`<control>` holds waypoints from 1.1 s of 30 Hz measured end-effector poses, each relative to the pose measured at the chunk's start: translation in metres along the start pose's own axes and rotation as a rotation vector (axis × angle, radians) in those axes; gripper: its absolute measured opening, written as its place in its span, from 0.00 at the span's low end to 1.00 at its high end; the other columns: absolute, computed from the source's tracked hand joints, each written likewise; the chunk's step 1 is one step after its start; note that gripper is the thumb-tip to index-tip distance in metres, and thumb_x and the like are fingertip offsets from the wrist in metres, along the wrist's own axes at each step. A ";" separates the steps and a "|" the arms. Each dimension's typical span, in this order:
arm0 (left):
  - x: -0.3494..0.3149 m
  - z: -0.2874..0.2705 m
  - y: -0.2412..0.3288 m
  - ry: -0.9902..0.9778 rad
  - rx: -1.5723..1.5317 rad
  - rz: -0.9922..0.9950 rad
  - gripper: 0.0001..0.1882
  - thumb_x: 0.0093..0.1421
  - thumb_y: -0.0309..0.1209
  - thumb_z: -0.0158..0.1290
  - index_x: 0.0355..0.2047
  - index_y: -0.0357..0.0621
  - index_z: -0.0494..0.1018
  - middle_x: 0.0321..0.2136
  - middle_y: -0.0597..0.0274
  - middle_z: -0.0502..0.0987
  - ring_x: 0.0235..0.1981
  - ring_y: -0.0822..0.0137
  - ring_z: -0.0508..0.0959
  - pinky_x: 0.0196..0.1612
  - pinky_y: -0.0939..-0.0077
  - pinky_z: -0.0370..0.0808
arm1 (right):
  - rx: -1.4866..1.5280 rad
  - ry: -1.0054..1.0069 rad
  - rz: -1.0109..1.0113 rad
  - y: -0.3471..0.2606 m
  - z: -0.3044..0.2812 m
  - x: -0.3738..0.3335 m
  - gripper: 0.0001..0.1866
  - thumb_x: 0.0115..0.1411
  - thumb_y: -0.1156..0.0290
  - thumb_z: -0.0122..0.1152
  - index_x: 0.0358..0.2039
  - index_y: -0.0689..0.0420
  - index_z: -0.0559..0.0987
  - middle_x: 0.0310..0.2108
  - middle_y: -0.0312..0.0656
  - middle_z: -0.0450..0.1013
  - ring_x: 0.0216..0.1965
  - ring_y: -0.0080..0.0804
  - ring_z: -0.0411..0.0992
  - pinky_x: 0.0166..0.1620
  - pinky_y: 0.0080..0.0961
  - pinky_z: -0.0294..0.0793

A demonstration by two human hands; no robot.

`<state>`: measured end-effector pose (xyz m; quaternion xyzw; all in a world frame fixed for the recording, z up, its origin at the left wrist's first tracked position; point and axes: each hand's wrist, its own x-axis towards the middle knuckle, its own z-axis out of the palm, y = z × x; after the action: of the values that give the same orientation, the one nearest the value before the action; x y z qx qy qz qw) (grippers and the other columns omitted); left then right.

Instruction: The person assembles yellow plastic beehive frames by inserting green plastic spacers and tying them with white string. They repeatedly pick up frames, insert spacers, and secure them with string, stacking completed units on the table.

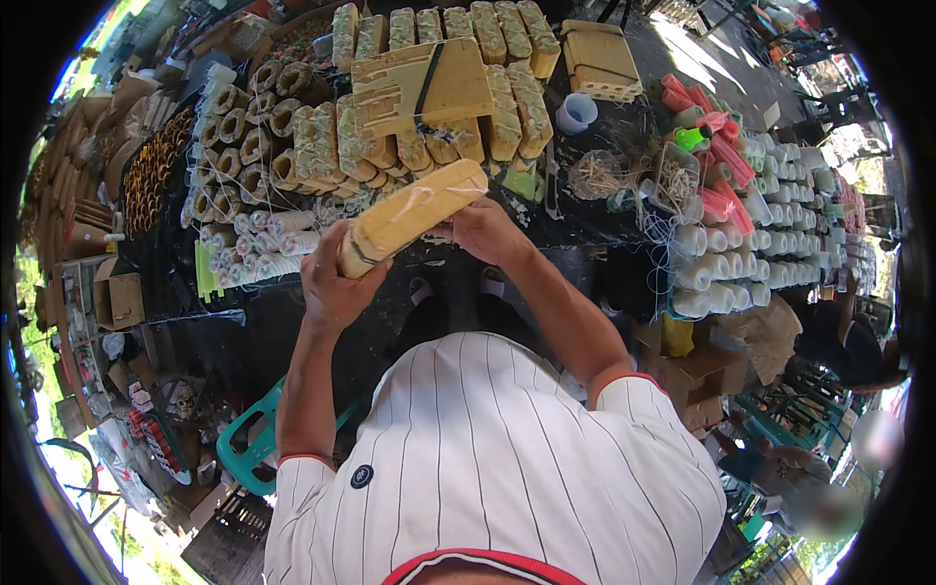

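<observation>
A long tan block (417, 216) with rounded ends is held up at a slant in front of me, above the table's near edge. A pale strand or line of glue runs along its top, and a dark band crosses near its left end. My left hand (334, 277) wraps that lower left end, thumb on the near side. At the raised right end, my right hand (487, 232) grips from below, its fingertips partly hidden behind the block. Just beyond lies a larger tan slab (458, 83) with a black strap, resting on rows of similar blocks (531, 112) with greenish, messy tops.
Hollow hexagonal tubes (232, 127) and white wrapped rolls (283, 244) are stacked at left. A pale cup (576, 114), a basket of small sticks (675, 180), a green bottle (691, 138) and white spools (694, 273) stand at right. Behind me is a teal chair (255, 439).
</observation>
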<state>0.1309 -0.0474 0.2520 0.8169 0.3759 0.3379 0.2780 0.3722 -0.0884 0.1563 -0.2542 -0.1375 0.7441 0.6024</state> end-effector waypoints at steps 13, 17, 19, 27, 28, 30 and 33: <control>0.005 0.023 -0.027 -0.618 0.560 0.187 0.36 0.43 0.20 0.67 0.56 0.42 0.69 0.43 0.51 0.82 0.45 0.47 0.84 0.44 0.55 0.82 | -0.418 0.191 -0.375 -0.081 -0.148 -0.033 0.18 0.81 0.58 0.44 0.48 0.59 0.75 0.43 0.40 0.76 0.45 0.34 0.77 0.48 0.41 0.79; -0.011 0.030 -0.045 -0.561 0.582 0.081 0.35 0.43 0.19 0.67 0.54 0.43 0.71 0.42 0.53 0.82 0.43 0.48 0.85 0.43 0.54 0.81 | -0.279 0.243 -0.299 -0.086 -0.091 -0.043 0.15 0.80 0.60 0.49 0.50 0.59 0.74 0.48 0.43 0.77 0.57 0.46 0.77 0.59 0.56 0.80; -0.013 0.031 -0.041 -0.536 0.549 0.053 0.35 0.43 0.20 0.67 0.54 0.44 0.72 0.42 0.54 0.82 0.43 0.48 0.85 0.43 0.54 0.81 | 0.027 0.228 -0.359 -0.097 -0.086 -0.056 0.09 0.76 0.66 0.55 0.48 0.59 0.76 0.52 0.50 0.78 0.58 0.53 0.78 0.63 0.62 0.77; -0.006 0.024 -0.035 -0.597 0.553 0.114 0.35 0.44 0.19 0.66 0.55 0.46 0.72 0.37 0.54 0.80 0.39 0.49 0.84 0.42 0.54 0.81 | -0.215 0.660 -0.684 -0.188 -0.119 -0.068 0.12 0.67 0.75 0.70 0.41 0.56 0.72 0.29 0.37 0.73 0.23 0.25 0.72 0.23 0.21 0.71; -0.003 0.023 -0.035 -0.605 0.571 0.130 0.34 0.44 0.18 0.66 0.55 0.46 0.72 0.36 0.55 0.80 0.38 0.49 0.84 0.42 0.54 0.80 | -0.286 0.733 -0.725 -0.207 -0.121 -0.062 0.13 0.66 0.75 0.70 0.42 0.56 0.71 0.27 0.35 0.71 0.21 0.23 0.70 0.22 0.19 0.67; 0.003 0.025 -0.038 -0.643 0.608 0.178 0.34 0.45 0.18 0.65 0.55 0.45 0.72 0.35 0.55 0.80 0.38 0.49 0.84 0.42 0.54 0.80 | -0.616 0.826 -0.791 -0.242 -0.158 -0.053 0.15 0.66 0.69 0.72 0.44 0.60 0.74 0.29 0.37 0.74 0.23 0.22 0.71 0.24 0.21 0.70; 0.021 0.039 -0.049 -0.718 0.661 0.273 0.32 0.48 0.19 0.64 0.56 0.45 0.73 0.35 0.55 0.81 0.38 0.51 0.84 0.42 0.56 0.81 | -1.213 1.038 -0.599 -0.289 -0.225 -0.054 0.20 0.64 0.62 0.74 0.47 0.63 0.77 0.35 0.46 0.80 0.31 0.33 0.79 0.34 0.31 0.78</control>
<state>0.1498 -0.0106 0.2006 0.9676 0.2330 -0.0682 0.0696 0.7419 -0.0953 0.1281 -0.7946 -0.2801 0.1402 0.5201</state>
